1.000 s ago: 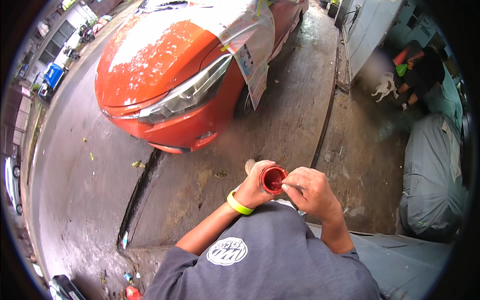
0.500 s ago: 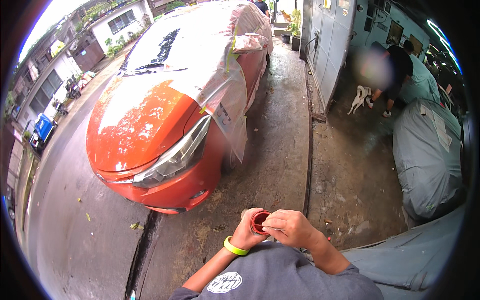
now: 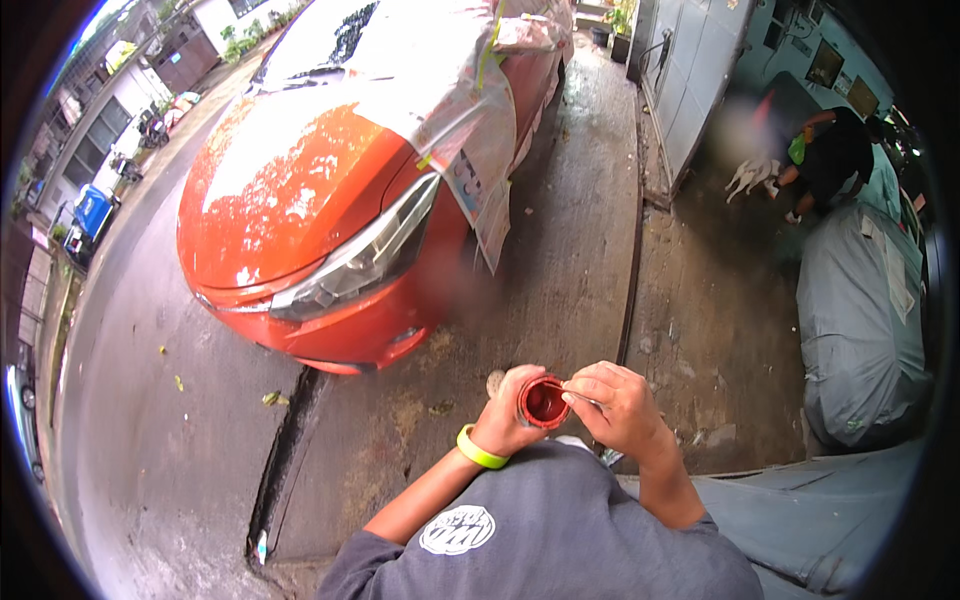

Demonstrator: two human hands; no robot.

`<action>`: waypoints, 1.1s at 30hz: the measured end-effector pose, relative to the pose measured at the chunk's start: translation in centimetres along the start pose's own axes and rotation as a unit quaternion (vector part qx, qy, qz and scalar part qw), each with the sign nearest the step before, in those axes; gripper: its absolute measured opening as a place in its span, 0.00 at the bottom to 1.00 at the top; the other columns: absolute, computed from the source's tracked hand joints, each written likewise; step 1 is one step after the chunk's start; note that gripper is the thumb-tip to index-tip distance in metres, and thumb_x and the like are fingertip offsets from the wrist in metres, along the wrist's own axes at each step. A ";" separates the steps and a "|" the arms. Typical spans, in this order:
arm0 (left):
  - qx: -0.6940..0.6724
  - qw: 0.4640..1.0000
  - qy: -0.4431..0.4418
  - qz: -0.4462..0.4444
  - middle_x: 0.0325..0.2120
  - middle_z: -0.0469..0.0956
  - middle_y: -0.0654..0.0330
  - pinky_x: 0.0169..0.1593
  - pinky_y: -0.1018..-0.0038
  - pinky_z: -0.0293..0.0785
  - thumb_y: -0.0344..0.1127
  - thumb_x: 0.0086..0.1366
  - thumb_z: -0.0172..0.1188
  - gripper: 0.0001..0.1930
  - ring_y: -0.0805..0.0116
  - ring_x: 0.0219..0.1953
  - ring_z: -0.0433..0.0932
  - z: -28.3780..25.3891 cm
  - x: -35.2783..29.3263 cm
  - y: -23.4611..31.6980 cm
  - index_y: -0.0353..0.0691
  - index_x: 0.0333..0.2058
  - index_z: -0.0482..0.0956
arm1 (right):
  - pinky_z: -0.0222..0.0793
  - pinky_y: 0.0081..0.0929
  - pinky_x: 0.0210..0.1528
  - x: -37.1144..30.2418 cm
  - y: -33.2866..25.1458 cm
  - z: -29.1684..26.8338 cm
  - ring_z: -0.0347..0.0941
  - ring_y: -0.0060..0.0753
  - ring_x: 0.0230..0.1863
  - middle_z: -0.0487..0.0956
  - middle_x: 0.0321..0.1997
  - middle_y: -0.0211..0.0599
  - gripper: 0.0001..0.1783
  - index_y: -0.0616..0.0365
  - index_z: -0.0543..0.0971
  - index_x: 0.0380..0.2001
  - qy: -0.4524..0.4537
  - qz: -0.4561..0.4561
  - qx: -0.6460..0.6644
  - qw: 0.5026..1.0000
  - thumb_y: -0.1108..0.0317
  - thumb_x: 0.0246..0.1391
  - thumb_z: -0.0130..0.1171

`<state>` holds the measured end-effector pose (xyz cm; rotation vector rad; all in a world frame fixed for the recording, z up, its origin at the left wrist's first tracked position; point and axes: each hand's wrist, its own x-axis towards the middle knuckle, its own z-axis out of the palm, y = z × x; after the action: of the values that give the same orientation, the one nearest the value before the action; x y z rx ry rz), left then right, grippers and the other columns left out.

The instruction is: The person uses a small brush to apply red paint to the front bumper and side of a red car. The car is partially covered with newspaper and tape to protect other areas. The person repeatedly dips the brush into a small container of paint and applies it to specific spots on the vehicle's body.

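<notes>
My left hand (image 3: 508, 418) is wrapped around a small open container with a red-coated rim (image 3: 523, 404) and dark red liquid, which looks like paint, inside. Its mouth faces up toward me. A thin stick (image 3: 584, 397) is pinched in my right hand (image 3: 622, 405), just right of the container, and its far end reaches over the rim. Whether the tip touches the liquid cannot be told. Beyond my left fingers shows a small rounded tan thing (image 3: 495, 381), its kind unclear. A yellow-green band (image 3: 479, 448) circles my left wrist.
An orange car (image 3: 300, 210), partly draped in masking sheet (image 3: 470, 130), stands ahead on wet concrete (image 3: 570, 250). Right are a metal gate (image 3: 690, 80), a grey-covered vehicle (image 3: 860, 320), a white dog (image 3: 750, 177) and a bending person (image 3: 835, 155). A groove (image 3: 275, 480) crosses the ground.
The view has tilted downward. My right fingers have drawn back slightly from the container's mouth, and the stick shows more plainly. The person at the right bends lower, near the dog.
</notes>
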<state>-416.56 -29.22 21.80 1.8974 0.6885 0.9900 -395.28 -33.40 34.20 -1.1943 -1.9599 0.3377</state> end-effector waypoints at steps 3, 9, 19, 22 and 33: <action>0.014 1.000 0.006 0.003 0.59 0.74 0.48 0.66 0.59 0.72 0.33 0.49 0.83 0.45 0.50 0.64 0.74 -0.5 0.7 0.7 0.37 0.64 0.68 | 0.79 0.40 0.42 -0.5 -0.8 0.3 0.83 0.45 0.39 0.85 0.39 0.38 0.07 0.56 0.84 0.36 -0.024 -0.018 0.058 0.998 0.70 0.54 0.71; 0.030 1.000 0.008 -0.004 0.61 0.73 0.48 0.67 0.58 0.71 0.33 0.48 0.84 0.46 0.48 0.65 0.73 0.0 0.8 0.2 0.37 0.64 0.68 | 0.79 0.40 0.42 -0.2 0.1 0.1 0.83 0.44 0.38 0.85 0.39 0.37 0.10 0.55 0.84 0.39 0.007 -0.020 -0.007 1.000 0.71 0.53 0.71; 0.002 1.000 0.006 -0.019 0.61 0.74 0.48 0.68 0.57 0.71 0.33 0.47 0.83 0.45 0.48 0.65 0.73 0.4 1.3 0.1 0.38 0.64 0.68 | 0.80 0.39 0.41 -0.6 0.5 -0.5 0.83 0.43 0.38 0.85 0.38 0.37 0.11 0.55 0.84 0.40 -0.031 -0.024 0.051 0.998 0.71 0.53 0.72; -0.002 1.000 0.010 -0.010 0.61 0.73 0.49 0.67 0.57 0.71 0.32 0.47 0.84 0.45 0.48 0.64 0.73 0.9 1.5 -0.3 0.39 0.63 0.69 | 0.80 0.37 0.41 -0.9 1.5 -0.5 0.83 0.43 0.38 0.85 0.39 0.37 0.10 0.56 0.84 0.39 -0.024 -0.002 0.048 0.999 0.72 0.53 0.72; -0.018 0.999 0.013 -0.046 0.57 0.75 0.50 0.63 0.62 0.75 0.35 0.50 0.84 0.44 0.53 0.60 0.77 0.6 4.5 -2.4 0.38 0.63 0.69 | 0.79 0.37 0.40 2.7 3.6 -1.1 0.83 0.42 0.36 0.84 0.38 0.38 0.09 0.58 0.84 0.37 -0.018 -0.004 0.051 0.999 0.74 0.52 0.72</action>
<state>-413.83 -24.88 21.13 1.8083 0.7621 0.9639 -392.82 -29.41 34.14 -1.1222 -1.9530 0.4533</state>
